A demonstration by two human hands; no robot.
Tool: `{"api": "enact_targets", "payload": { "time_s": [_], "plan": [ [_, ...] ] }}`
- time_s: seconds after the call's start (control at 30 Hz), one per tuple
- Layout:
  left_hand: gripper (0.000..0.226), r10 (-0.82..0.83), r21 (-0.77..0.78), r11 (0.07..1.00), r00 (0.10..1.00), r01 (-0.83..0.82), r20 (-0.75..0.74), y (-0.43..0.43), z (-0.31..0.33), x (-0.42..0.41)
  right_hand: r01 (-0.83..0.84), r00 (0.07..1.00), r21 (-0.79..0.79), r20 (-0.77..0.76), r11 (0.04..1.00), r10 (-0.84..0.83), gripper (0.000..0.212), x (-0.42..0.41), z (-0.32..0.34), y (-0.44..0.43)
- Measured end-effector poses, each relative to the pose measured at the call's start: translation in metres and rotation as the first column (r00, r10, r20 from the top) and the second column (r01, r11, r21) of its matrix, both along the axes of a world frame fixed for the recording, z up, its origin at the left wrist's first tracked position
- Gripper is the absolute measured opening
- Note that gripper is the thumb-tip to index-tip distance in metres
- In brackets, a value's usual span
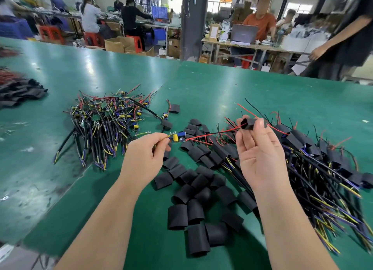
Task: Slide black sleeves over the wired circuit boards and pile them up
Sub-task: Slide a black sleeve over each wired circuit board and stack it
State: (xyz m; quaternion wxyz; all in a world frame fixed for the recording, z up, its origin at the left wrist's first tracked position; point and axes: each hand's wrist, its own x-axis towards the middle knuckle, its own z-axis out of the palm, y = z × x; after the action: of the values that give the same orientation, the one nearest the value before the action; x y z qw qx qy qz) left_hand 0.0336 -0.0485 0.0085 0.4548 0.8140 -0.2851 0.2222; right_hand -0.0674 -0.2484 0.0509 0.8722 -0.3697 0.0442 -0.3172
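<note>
Pinching grips on both sides: the left hand [145,150] has a small circuit board [178,137] nipped between thumb and forefinger at its near end, and holds it a little above the green bench [222,84]. The right hand [260,148], palm turned up towards its owner, grips a black sleeve [249,124] at the fingertips, its other fingers loosely curled. Red and black wires [212,134] run taut from the board across to the mouth of that sleeve, and thin red and black ends show beyond its far side. The board itself is bare, well apart from the sleeve.

Under and between the two forearms lies a scatter of loose sleeves [193,199], flat on the bench. To the right is a heap of sleeved boards [314,158] with long leads trailing towards the bench edge. To the left sits a tangle of bare boards [107,118]. Farther left, at the edge of view, is another dark pile [18,92]. Across the room, people sit at other tables.
</note>
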Motion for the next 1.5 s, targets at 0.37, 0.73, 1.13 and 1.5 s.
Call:
{"api": "enact_targets", "payload": {
  "time_s": [0.37,0.73,1.13,1.5],
  "plan": [
    [0.017,-0.153,-0.059,0.987,0.987,0.15,-0.041,-0.016,0.002,-0.016,-0.128,0.984,-0.229,-0.15,0.965,0.095,0.023,0.015,-0.02,0.039],
    [0.019,-0.237,-0.149,0.966,0.952,0.21,-0.195,-0.015,0.005,-0.018,-0.147,0.981,-0.496,-0.181,0.856,0.064,0.031,0.013,-0.022,0.018],
    [0.017,-0.247,-0.101,0.967,0.956,0.233,-0.161,-0.017,0.002,-0.021,-0.155,0.966,-0.455,-0.258,0.877,0.036,0.026,0.009,-0.019,0.023],
    [0.017,-0.292,-0.07,0.956,0.943,0.284,-0.162,-0.015,0.003,-0.023,-0.316,0.936,-0.5,-0.304,0.806,0.178,0.028,0.002,-0.017,0.006]
  ]
}}
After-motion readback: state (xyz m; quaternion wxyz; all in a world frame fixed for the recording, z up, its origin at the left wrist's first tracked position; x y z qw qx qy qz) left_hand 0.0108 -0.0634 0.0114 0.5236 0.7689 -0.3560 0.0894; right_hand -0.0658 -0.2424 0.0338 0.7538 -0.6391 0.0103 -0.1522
